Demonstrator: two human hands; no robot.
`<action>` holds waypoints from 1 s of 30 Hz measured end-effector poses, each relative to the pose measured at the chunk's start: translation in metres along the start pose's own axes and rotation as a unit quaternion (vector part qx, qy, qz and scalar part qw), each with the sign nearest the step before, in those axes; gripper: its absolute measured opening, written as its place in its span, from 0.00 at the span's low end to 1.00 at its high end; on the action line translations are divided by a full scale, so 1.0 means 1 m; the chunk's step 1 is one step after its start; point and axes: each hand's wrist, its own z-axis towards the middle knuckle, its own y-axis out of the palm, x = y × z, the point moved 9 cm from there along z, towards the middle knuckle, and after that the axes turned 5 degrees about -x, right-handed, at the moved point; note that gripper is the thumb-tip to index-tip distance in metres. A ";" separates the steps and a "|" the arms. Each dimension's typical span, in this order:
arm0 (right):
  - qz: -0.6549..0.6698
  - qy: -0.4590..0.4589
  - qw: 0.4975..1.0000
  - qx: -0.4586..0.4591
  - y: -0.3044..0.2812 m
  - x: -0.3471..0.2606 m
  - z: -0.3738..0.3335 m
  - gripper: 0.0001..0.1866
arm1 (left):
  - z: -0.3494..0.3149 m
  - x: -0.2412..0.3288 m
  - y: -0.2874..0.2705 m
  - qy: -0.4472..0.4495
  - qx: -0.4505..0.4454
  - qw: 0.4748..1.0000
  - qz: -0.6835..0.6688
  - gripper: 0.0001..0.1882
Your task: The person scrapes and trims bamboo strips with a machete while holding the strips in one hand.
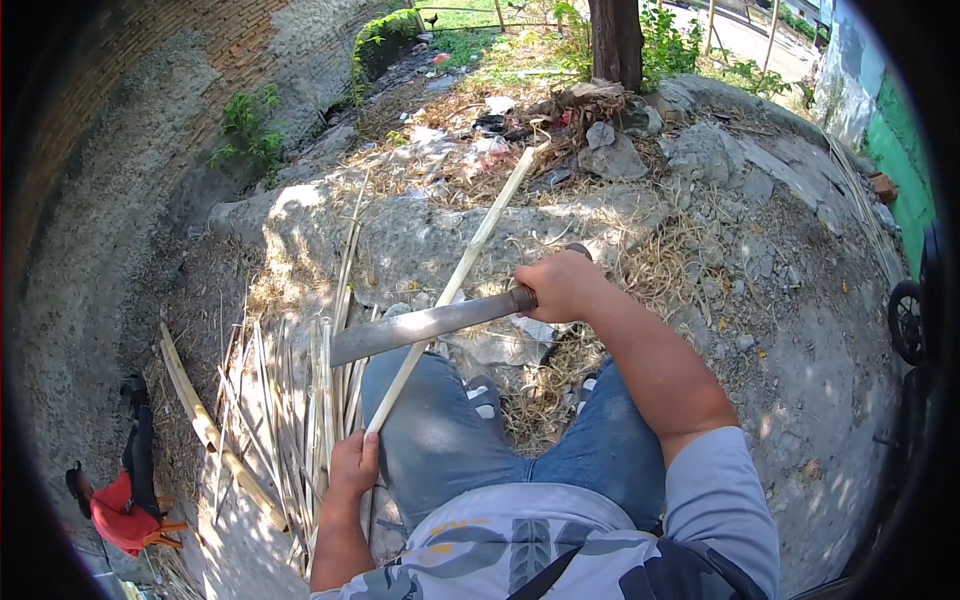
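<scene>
My right hand (560,286) is closed round the dark handle of a machete (400,332). Its long, wide blade points left and crosses a pale bamboo strip (483,235) above my left thigh. Low on the left, my left hand (352,466) grips the near end of that strip, thumb along it. From there the strip slants away from me, up and to the right. Whether the blade's edge is biting into the strip, I cannot tell. Beside my left leg lies a loose pile of split bamboo strips (275,400).
Thicker bamboo pieces (205,425) lie left of the pile. Curled shavings (660,270) cover the ground ahead, near broken stones (612,158) and a tree trunk (616,45). A person in red (125,512) sits at far left. A wheel (906,322) stands at right.
</scene>
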 end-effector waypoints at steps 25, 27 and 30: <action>0.007 0.006 0.990 0.141 -0.025 0.030 -0.015 0.09 | 0.005 0.006 0.001 0.009 -0.007 1.000 0.005 0.25; -0.052 -0.013 0.995 0.082 -0.027 0.019 -0.010 0.10 | 0.004 0.002 -0.001 -0.004 -0.014 1.000 0.010 0.25; 0.062 0.149 0.975 0.151 -0.022 0.097 -0.017 0.11 | 0.005 0.014 -0.002 0.011 0.003 1.000 0.025 0.25</action>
